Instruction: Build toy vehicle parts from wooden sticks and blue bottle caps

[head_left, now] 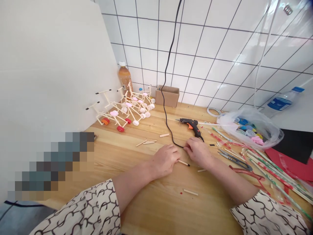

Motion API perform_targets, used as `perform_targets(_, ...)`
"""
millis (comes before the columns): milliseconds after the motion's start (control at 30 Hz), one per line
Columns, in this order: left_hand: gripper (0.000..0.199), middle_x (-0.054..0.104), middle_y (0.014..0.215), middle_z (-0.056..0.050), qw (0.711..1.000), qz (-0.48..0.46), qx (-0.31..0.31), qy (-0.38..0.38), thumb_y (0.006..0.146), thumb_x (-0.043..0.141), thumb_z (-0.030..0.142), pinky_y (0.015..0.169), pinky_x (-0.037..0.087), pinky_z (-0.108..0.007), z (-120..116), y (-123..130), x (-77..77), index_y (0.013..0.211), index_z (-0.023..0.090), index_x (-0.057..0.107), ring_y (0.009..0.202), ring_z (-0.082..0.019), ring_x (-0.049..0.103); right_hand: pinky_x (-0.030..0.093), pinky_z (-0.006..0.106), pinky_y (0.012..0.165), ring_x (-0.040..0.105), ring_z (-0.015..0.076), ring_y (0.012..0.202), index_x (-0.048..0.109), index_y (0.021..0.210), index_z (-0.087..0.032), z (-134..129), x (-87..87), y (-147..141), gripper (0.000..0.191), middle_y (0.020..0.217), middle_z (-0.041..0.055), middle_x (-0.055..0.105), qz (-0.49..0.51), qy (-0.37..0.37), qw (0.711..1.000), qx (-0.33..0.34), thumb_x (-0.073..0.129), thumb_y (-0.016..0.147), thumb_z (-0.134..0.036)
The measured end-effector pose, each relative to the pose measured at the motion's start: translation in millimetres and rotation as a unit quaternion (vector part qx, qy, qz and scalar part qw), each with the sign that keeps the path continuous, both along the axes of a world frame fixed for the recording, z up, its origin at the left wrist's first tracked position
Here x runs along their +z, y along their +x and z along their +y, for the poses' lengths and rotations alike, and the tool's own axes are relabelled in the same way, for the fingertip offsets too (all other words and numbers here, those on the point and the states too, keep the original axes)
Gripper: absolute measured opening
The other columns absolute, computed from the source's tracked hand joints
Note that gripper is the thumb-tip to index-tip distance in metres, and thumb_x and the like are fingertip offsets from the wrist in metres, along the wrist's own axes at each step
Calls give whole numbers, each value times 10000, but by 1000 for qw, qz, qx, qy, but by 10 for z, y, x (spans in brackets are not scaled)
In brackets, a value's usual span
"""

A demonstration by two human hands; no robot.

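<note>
My left hand [167, 160] is closed over the table, its fingers curled around a short wooden stick with a black tip [184, 163]. The tip points right, out past the fingers. To the right, my right hand [198, 150] has its fingertips pressed together beside the black cord [169, 129]. Whatever is between them is hidden. Just behind that hand lies a black glue gun [193, 125] with an orange trigger. Loose wooden stick pieces [164, 135] are on the table around both hands, one nearer to me [190, 192].
Several small stick-built tricycles with bottle-cap wheels [114, 113] stand at the back left by a drink bottle [125, 78]. A cardboard box [167, 97] is against the tiled wall. At right are scissors [234, 159], a bag of caps [227, 120], tape [213, 112] and wrapped sticks [271, 169].
</note>
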State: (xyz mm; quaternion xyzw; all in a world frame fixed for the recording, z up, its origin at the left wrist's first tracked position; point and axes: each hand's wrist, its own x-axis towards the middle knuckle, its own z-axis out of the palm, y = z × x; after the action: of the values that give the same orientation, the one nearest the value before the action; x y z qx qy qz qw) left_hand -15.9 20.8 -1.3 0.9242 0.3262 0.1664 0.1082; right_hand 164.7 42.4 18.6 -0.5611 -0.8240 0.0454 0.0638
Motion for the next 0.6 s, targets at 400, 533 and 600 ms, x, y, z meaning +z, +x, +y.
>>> perform_targets(400, 161, 618, 866, -71, 1000, -11, -1, -13, 862, 416, 110, 786, 415, -298, 17, -6, 9, 792, 155, 554, 833, -188, 509, 398, 336, 668, 608, 282, 859, 640, 831, -96, 233, 98, 390, 202, 898, 185, 647, -137, 13, 987, -87, 444, 850, -138)
perform_targets(533, 170, 626, 870, -70, 1000, -22, -12, -17, 873, 409, 115, 806, 413, -297, 14, -8, 22, 810, 154, 562, 840, -185, 518, 400, 367, 708, 593, 304, 874, 639, 864, -75, 243, 92, 382, 231, 904, 213, 635, -146, 36, 984, -94, 410, 837, -89)
perform_targets(600, 170, 625, 870, -70, 999, -22, -20, -15, 874, 412, 116, 807, 414, -293, 8, -8, 30, 813, 155, 566, 836, -181, 518, 397, 390, 741, 576, 317, 896, 636, 875, -64, 192, 102, 341, 247, 930, 233, 621, -141, 51, 985, -86, 394, 826, -61)
